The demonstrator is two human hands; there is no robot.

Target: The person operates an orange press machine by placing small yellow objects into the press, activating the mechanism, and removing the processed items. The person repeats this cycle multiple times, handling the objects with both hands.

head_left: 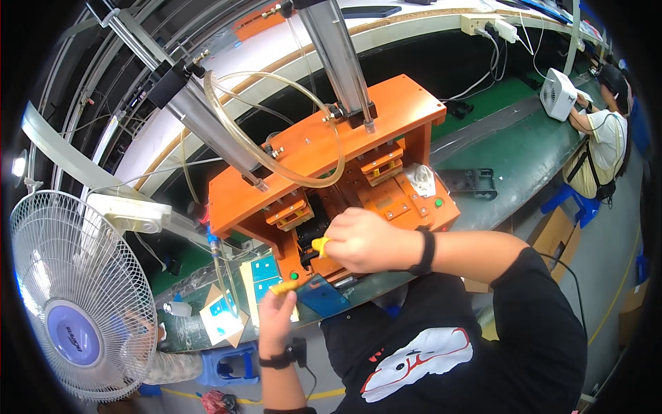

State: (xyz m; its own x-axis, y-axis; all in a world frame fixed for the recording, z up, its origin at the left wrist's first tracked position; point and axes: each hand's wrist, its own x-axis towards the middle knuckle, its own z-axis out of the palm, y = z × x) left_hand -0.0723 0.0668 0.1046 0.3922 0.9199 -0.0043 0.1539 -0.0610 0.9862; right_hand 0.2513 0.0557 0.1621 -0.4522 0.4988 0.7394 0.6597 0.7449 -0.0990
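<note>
My left hand (277,321), with a yellow finger cot on its finger, pinches the edge of a thin, glossy dark-blue panel (324,297) just in front of the orange press (324,155). My right hand (365,241) is over the left bay of the press, its fingers drawn together, with a yellow finger cot (320,245) at the tip. Below those fingertips lies a black part (307,234) in the bay, partly covered by the hand. Whether the right fingers grip anything is hidden.
Two metal cylinders (338,62) with clear hoses rise from the press. A large fan (83,297) stands at left, near blue-and-white sheets (224,317). A black tray-like part (470,182) lies right of the press. Another person (607,138) sits at the far right beside a small white fan (558,95).
</note>
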